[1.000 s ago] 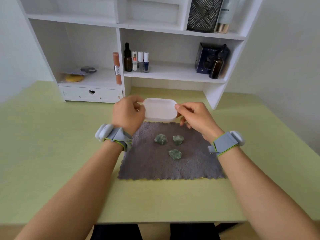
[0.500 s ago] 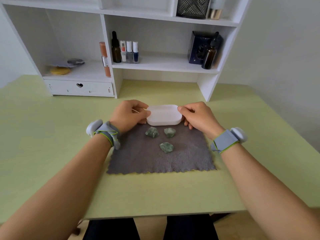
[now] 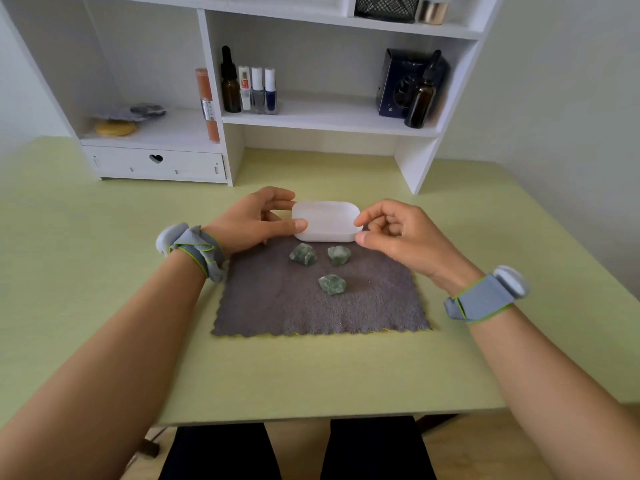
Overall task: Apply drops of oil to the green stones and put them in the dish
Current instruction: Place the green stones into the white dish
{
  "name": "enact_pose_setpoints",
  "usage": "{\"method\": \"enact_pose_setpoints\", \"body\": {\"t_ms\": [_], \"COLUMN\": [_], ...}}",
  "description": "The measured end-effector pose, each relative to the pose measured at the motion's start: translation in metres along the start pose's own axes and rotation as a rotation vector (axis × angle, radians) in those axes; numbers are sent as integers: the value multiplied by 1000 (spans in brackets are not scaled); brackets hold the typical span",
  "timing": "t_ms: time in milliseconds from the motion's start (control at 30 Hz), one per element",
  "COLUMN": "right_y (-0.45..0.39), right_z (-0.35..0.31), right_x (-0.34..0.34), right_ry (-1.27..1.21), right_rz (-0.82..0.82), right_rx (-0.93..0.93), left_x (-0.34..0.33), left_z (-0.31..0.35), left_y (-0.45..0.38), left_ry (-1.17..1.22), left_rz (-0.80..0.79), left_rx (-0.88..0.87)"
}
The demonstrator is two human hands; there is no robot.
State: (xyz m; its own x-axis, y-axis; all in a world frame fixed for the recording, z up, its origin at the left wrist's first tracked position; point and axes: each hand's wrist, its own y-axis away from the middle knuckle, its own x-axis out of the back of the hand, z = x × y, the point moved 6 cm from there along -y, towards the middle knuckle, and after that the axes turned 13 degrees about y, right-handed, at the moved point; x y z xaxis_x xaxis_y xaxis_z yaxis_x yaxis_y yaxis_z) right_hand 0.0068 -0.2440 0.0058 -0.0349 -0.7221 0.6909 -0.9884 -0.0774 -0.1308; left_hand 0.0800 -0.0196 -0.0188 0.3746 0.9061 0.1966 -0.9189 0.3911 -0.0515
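Observation:
Three green stones lie on a grey cloth (image 3: 311,306): one at the left (image 3: 303,254), one at the right (image 3: 339,255), one nearer to me (image 3: 332,284). A white dish (image 3: 327,221) sits on the table at the cloth's far edge. My left hand (image 3: 249,223) pinches its left end between thumb and fingers. My right hand (image 3: 398,233) has its curled index finger and thumb on the dish's right end. Two amber dropper bottles stand on the shelf, one at the left (image 3: 230,84) and one at the right (image 3: 420,98).
A white shelf unit (image 3: 329,119) stands at the back of the green table (image 3: 104,271), with nail polish bottles (image 3: 258,90), an orange tube (image 3: 207,105) and a dark box (image 3: 398,81) on it. A drawer with a heart cutout (image 3: 156,161) sits at the left.
Both hands brought the dish down from above the cloth and set it on the table at the cloth's far edge. The right hand's fingers have loosened slightly.

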Motion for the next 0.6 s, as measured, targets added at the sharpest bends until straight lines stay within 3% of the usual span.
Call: {"method": "enact_pose_setpoints", "body": {"t_ms": [167, 600], "right_y": [6, 10], "right_z": [-3, -13], "right_x": [-10, -15], "right_ry": [134, 391], "right_rz": [-118, 2], "right_rx": [53, 183], "left_x": [0, -3], "left_z": [2, 9], "left_y": [0, 0], "left_ry": [-32, -137], "left_rz": [-37, -53], "left_rx": [7, -41]}}
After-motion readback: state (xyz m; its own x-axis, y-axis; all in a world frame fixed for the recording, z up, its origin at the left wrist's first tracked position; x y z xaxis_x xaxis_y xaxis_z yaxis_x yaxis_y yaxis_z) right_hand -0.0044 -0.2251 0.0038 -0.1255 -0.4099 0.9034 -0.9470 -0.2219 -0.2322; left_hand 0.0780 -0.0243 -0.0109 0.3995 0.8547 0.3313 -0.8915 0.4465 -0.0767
